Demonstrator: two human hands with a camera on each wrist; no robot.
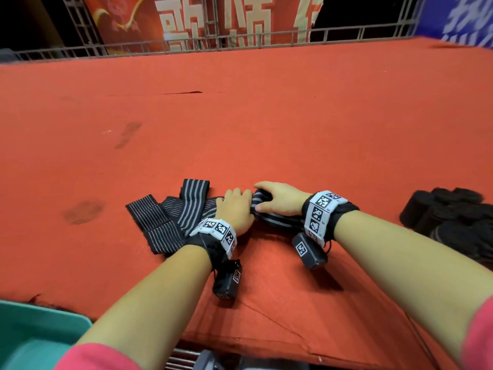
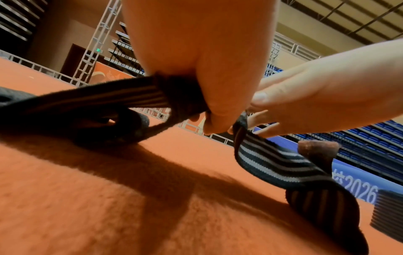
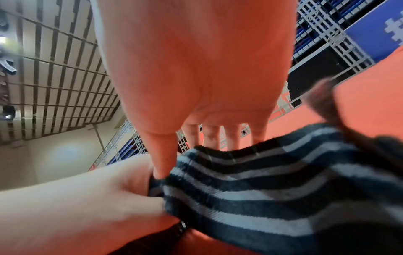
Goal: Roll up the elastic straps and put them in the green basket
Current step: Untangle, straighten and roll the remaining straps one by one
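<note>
Both hands meet at the near middle of the red-covered table (image 1: 266, 116). The left hand (image 1: 236, 209) has its fingers curled around a bunched part of a black elastic strap (image 1: 192, 209) with grey stripes; the rest of that strap lies zigzag on the cloth to its left. The right hand (image 1: 280, 197) pinches the adjoining stretch of the strap between thumb and fingers (the right wrist view shows the thumb on the striped edge, the four fingers behind it), and the strap trails back under that wrist. The green basket (image 1: 40, 335) sits at the near left, below the table edge. A heap of dark rolled straps (image 1: 453, 217) lies at the far right.
</note>
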